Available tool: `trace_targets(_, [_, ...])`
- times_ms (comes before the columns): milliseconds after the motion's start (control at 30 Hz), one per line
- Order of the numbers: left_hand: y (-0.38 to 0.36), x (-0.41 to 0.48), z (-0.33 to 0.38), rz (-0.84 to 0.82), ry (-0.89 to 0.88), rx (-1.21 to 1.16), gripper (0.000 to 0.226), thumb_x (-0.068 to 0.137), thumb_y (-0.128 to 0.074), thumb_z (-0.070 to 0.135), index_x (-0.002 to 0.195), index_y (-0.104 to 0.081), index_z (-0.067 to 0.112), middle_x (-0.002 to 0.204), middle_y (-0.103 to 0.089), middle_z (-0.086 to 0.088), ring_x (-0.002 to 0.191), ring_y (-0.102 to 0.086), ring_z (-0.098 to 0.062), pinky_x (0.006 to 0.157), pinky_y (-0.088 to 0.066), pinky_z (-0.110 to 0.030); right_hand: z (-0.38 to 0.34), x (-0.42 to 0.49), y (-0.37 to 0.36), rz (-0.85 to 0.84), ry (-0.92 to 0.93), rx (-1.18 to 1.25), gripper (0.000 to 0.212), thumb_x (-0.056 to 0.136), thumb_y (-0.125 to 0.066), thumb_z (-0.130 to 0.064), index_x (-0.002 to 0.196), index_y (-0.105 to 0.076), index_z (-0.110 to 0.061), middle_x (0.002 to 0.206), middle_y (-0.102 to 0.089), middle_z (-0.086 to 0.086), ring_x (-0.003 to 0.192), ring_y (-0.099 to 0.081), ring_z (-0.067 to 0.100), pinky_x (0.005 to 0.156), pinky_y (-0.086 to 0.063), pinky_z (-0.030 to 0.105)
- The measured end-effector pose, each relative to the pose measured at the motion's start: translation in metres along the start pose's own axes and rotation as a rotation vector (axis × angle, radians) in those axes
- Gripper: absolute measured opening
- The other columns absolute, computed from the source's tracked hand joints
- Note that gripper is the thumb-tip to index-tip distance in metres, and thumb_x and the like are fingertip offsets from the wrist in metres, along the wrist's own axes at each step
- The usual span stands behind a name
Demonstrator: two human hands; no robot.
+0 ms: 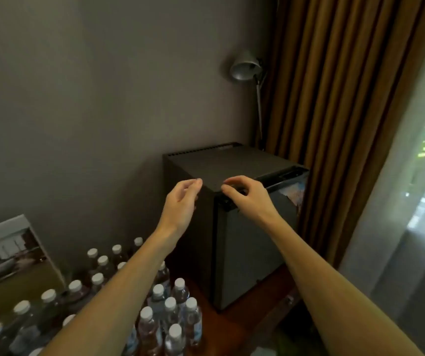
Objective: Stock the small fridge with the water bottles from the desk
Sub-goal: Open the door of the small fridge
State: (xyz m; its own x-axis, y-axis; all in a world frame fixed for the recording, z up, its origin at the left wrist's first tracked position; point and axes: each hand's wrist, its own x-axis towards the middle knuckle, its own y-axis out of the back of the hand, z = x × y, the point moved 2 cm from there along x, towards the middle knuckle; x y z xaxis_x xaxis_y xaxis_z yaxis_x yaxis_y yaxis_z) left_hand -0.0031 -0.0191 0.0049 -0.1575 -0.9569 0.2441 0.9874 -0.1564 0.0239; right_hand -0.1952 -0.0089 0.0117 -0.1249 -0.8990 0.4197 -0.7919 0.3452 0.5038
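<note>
A small black fridge (247, 253) stands on the wooden desk (234, 330) against the grey wall, its door facing right-front. The door looks slightly ajar at its top right corner. My right hand (247, 199) rests on the top front corner of the fridge, fingers curled over the door's upper edge. My left hand (183, 204) hovers beside the fridge's left top edge, fingers loosely together, holding nothing. Several clear water bottles (170, 314) with white caps stand crowded on the desk at the lower left, partly hidden by my left forearm.
A framed picture (11, 255) leans against the wall at the left. A grey lamp (244, 68) rises behind the fridge. Brown curtains (334, 111) and a sheer curtain (411, 201) hang at the right by the window.
</note>
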Motion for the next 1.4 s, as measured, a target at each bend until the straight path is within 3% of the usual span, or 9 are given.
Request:
trace_targets(200, [-0.036,0.014,-0.039,-0.044,0.124,-0.012,0.018,0.107,-0.053,0.039,0.119,-0.064,0.032,0.114,-0.068,0.01,0.108,-0.064,-0.004,0.09,-0.051,-0.025,0.022,0.01,-0.01,-0.088,0.017,-0.206,0.038,0.097,-0.068,-0.034,0.133,-0.064,-0.022,0.124,-0.068,-0.007,0.115,-0.06,0.006,0.097,-0.05,0.026])
trace_targets(300, [-0.049,0.02,-0.056,-0.039,0.155,-0.013,0.025,0.107,-0.053,0.042,0.126,-0.064,0.029,0.118,-0.067,0.01,0.115,-0.063,-0.007,0.104,-0.052,-0.035,0.031,0.014,-0.017,-0.079,0.061,-0.338,0.039,0.096,-0.067,-0.036,0.132,-0.065,-0.022,0.13,-0.066,-0.002,0.128,-0.052,0.016,0.106,-0.048,0.037])
trace_targets(400, [-0.057,0.022,-0.071,0.012,0.159,0.008,0.037,0.106,-0.053,0.043,0.137,-0.061,0.024,0.123,-0.065,0.01,0.118,-0.061,-0.007,0.11,-0.05,-0.043,0.036,0.018,-0.02,-0.077,0.08,-0.376,0.038,0.096,-0.066,-0.036,0.132,-0.065,-0.022,0.132,-0.065,-0.003,0.135,-0.044,0.018,0.109,-0.044,0.039])
trace_targets(833, [-0.061,0.013,-0.08,-0.029,0.12,0.056,0.044,0.107,-0.047,0.049,0.145,-0.054,0.028,0.139,-0.059,0.006,0.127,-0.056,-0.007,0.112,-0.048,-0.037,0.035,0.021,-0.023,-0.077,0.11,-0.47,0.033,0.097,-0.064,-0.036,0.128,-0.064,-0.024,0.132,-0.063,-0.005,0.132,-0.041,0.017,0.1,-0.045,0.033])
trace_targets(1033, [-0.074,-0.009,-0.064,-0.171,0.103,0.026,0.026,0.108,-0.045,0.046,0.11,-0.059,0.025,0.104,-0.063,0.007,0.093,-0.062,0.0,0.087,-0.053,-0.029,0.04,-0.003,0.0,-0.023,0.114,-0.45,0.017,0.091,-0.069,-0.04,0.099,-0.069,-0.025,0.102,-0.06,-0.009,0.111,-0.047,0.012,0.084,-0.045,0.027])
trace_targets(1200, [-0.111,-0.035,-0.061,-0.25,0.087,-0.049,0.038,0.11,-0.042,0.043,0.107,-0.064,0.012,0.094,-0.064,0.005,0.074,-0.065,0.01,0.068,-0.052,-0.015,0.047,-0.045,0.043,0.054,0.094,-0.459,0.017,0.088,-0.072,-0.042,0.093,-0.068,-0.026,0.106,-0.058,-0.006,0.109,-0.044,0.01,0.084,-0.037,0.018])
trace_targets(1300, [-0.136,-0.053,-0.063,-0.249,0.074,-0.071,0.043,0.109,-0.046,0.046,0.098,-0.068,0.01,0.085,-0.065,0.002,0.073,-0.064,0.002,0.074,-0.054,-0.024,0.049,-0.06,0.072,0.09,0.03,-0.534,0.02,0.087,-0.072,-0.043,0.098,-0.069,-0.027,0.111,-0.061,-0.003,0.116,-0.047,0.016,0.094,-0.038,0.025])
trace_targets(1400, [-0.162,-0.073,-0.068,-0.322,0.037,-0.054,0.037,0.107,-0.049,0.048,0.093,-0.069,0.019,0.083,-0.067,0.007,0.082,-0.066,-0.004,0.082,-0.055,-0.033,0.056,-0.08,0.097,0.114,-0.108,-0.573,0.04,0.077,-0.06,-0.063,0.101,-0.067,-0.032,0.112,-0.064,-0.003,0.119,-0.052,0.021,0.099,-0.048,0.037])
